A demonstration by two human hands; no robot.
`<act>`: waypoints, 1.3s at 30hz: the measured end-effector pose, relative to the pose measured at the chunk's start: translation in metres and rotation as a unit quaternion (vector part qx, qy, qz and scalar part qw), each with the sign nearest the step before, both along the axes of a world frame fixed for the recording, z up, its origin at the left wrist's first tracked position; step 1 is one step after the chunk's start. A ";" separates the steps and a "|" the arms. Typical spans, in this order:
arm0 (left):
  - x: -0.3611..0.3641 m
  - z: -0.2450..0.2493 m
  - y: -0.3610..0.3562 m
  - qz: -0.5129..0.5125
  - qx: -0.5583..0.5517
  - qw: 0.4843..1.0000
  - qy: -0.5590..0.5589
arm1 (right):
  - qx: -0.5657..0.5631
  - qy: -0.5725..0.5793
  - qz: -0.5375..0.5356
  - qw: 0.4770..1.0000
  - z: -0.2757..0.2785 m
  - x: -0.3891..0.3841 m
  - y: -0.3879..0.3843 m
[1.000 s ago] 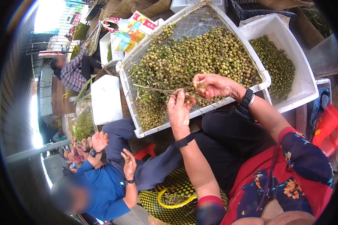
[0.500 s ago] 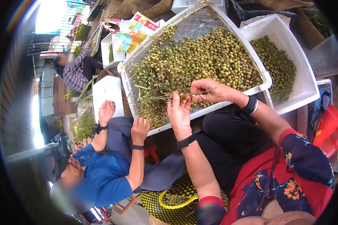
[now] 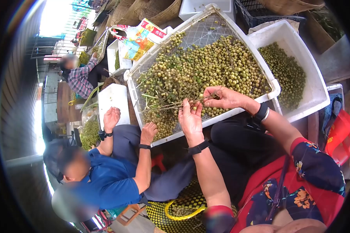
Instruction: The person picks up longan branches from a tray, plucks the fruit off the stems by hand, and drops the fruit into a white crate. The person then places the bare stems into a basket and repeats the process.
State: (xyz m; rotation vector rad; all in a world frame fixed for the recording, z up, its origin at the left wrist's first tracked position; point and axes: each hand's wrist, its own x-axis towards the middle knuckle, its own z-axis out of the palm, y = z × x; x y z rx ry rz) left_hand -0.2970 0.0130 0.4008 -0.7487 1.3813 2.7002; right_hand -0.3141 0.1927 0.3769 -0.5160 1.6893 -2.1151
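Note:
Above the near edge of a white mesh tray (image 3: 277, 86), my left hand (image 3: 191, 118) pinches a thin brown twig (image 3: 169, 105) whose stems reach out to the left. My right hand (image 3: 225, 98) is closed beside it, gripping the twig's other end, where a small dark tangle shows at the fingers. Round green-brown fruits (image 3: 237, 66) fill much of the tray, with leafy stems mixed in on its left side.
A co-worker in blue sits at the left, hands near the tray. A white bin (image 3: 321, 83) with smaller green fruits stands right. A yellow-black basket (image 3: 182, 219) is below, a red stool (image 3: 341, 136) at right. Another person sits farther back.
Both my hands have shifted slightly in the view, the left one rightward and down. The twig still runs between them. The co-worker's head has moved, and the co-worker's right-side hand sits closer to the tray.

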 end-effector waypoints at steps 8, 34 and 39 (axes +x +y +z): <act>0.001 0.006 -0.005 -0.048 -0.066 0.997 -0.006 | 0.097 0.244 -0.046 0.964 0.006 -0.004 0.001; 0.031 0.037 -0.018 -0.146 0.070 0.967 0.197 | -0.179 -0.153 0.075 0.969 0.024 0.025 0.007; 0.051 0.053 -0.009 -0.093 -0.014 0.984 0.149 | -0.271 -0.160 0.119 0.942 0.039 0.041 0.012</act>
